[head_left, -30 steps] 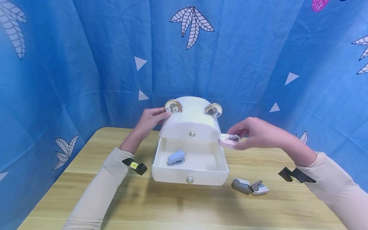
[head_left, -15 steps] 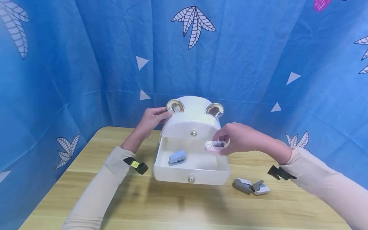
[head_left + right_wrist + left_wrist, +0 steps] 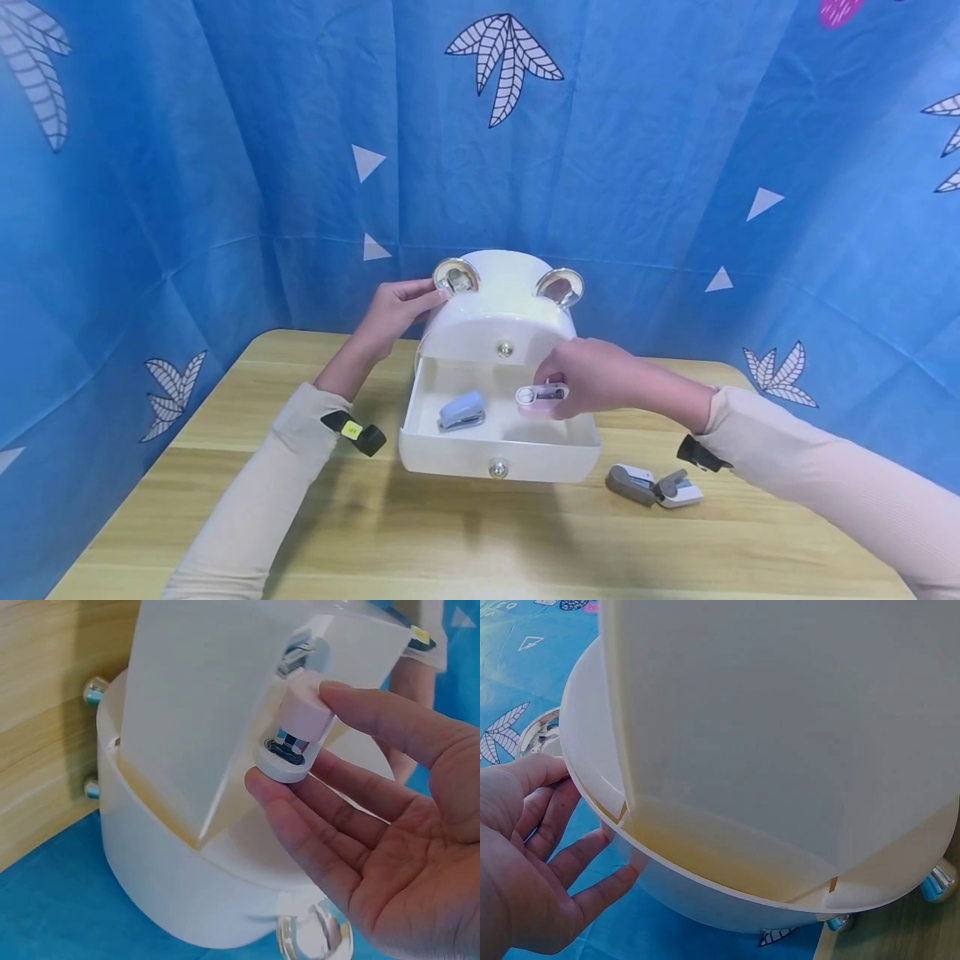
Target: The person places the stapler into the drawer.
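Observation:
A white desktop drawer box (image 3: 504, 310) with two shiny round ears stands on the table, its lower drawer (image 3: 450, 454) pulled out. My left hand (image 3: 390, 321) rests against the box's left side by one ear, fingers spread along the shell in the left wrist view (image 3: 562, 862). My right hand (image 3: 592, 377) pinches a small pink and white stapler (image 3: 538, 399) between thumb and fingertips, over the right half of the open drawer. In the right wrist view the stapler (image 3: 304, 709) is upright at the drawer wall. A blue mini stapler (image 3: 461, 410) lies in the drawer's left half.
Two grey and white mini staplers (image 3: 654, 486) lie end to end on the wooden table (image 3: 480, 550), right of the drawer. A blue patterned curtain (image 3: 315, 150) hangs close behind the box and along both sides. The upper drawer has a round knob (image 3: 504, 349).
My right hand has carried the pink stapler leftward and down, from beside the box to over the open drawer. My left hand stays on the box's side.

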Tool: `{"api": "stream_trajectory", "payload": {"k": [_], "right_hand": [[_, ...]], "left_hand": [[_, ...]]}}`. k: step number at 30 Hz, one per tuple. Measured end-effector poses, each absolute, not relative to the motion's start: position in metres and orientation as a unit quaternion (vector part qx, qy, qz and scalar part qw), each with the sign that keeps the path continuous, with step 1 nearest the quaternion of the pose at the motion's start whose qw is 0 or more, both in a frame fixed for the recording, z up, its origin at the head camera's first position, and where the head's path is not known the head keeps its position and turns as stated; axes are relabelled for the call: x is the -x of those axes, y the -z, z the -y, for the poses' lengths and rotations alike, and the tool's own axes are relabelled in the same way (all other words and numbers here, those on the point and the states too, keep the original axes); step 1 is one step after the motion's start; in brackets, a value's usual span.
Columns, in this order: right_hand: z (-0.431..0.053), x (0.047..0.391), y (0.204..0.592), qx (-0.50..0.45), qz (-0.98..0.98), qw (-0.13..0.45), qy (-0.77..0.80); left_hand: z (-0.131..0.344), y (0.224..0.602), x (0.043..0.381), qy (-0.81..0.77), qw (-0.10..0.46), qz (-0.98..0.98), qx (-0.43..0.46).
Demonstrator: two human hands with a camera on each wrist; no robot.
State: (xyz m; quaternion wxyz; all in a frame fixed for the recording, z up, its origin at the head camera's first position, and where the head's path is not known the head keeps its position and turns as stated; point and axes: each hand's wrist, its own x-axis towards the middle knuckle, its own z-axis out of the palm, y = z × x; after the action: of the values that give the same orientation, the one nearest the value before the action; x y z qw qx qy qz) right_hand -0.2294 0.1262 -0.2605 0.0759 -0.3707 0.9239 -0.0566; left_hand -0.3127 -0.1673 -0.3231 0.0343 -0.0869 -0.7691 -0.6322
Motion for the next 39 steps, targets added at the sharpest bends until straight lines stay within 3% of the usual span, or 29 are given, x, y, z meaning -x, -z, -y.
{"api": "stream_trajectory", "payload": {"k": [39], "right_hand": [[-0.108, 0.238, 0.291, 0.393, -0.919, 0.027, -0.006]], "left_hand": [[0.167, 0.322, 0.311, 0.629, 0.033, 0.772, 0.085]]}}
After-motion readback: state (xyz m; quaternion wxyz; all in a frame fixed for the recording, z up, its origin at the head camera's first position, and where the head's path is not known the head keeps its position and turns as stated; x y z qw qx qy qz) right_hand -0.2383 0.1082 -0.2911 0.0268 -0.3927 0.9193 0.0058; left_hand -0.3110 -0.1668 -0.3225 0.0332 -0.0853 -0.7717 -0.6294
